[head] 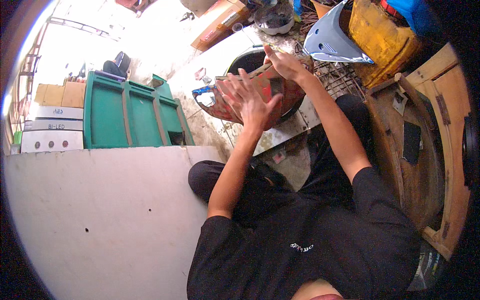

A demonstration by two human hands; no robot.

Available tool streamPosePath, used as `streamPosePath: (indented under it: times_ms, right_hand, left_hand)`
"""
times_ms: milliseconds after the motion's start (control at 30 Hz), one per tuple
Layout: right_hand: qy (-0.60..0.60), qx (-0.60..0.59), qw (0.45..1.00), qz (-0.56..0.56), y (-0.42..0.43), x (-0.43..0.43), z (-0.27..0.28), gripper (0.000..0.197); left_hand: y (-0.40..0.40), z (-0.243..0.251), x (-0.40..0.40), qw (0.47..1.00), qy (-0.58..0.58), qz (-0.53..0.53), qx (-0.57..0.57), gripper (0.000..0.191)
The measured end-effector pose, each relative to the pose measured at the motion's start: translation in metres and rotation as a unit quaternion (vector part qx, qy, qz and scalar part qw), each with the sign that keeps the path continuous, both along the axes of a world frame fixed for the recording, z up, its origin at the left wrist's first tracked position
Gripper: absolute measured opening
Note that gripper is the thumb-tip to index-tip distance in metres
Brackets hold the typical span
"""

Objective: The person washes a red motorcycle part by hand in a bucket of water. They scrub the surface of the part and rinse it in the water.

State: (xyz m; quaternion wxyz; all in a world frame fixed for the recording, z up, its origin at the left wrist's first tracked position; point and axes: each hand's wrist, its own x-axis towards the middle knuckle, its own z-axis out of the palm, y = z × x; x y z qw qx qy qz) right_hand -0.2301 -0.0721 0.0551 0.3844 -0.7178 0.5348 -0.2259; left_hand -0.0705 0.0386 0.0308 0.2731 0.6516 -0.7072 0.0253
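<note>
A curved body panel (288,93), probably plastic, with patchy red and brown paint and a blue edge at its left tip, is tilted over a dark basin (252,59). My left hand (249,98) lies over the panel's near face with its fingers spread; whether the palm touches it cannot be told. At the panel's upper right edge is my right hand (284,64), gripping it with the thumb raised. The basin stands on stained white floor tiles (275,137), partly hidden by the panel.
A green crate-like unit (108,112) and white boxes (52,139) stand left, behind a white board (112,210). At the right are a glossy grey panel (326,39), a yellow container (378,41), a metal grid (339,80) and a wooden frame (446,150). A round pan (275,28) lies beyond.
</note>
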Motion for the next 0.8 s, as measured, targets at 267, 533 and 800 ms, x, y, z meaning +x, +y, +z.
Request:
streamPosePath:
  times_ms: [267, 533, 800]
  right_hand:
    - [-0.029, -0.01, 1.0, -0.005, -0.008, 0.0, -0.003, 0.106]
    - [-0.1, -0.045, 0.993, -0.046, -0.016, 0.001, -0.02, 0.08]
    - [0.106, -0.342, 0.906, -0.226, 0.005, -0.007, -0.046, 0.032]
  left_hand:
    - [-0.01, 0.002, -0.002, 0.999, -0.024, 0.038, 0.004, 0.131]
    - [-0.012, 0.018, -0.017, 0.996, -0.054, 0.035, 0.058, 0.134]
    - [-0.015, 0.014, -0.009, 0.996, -0.043, 0.076, 0.021, 0.133]
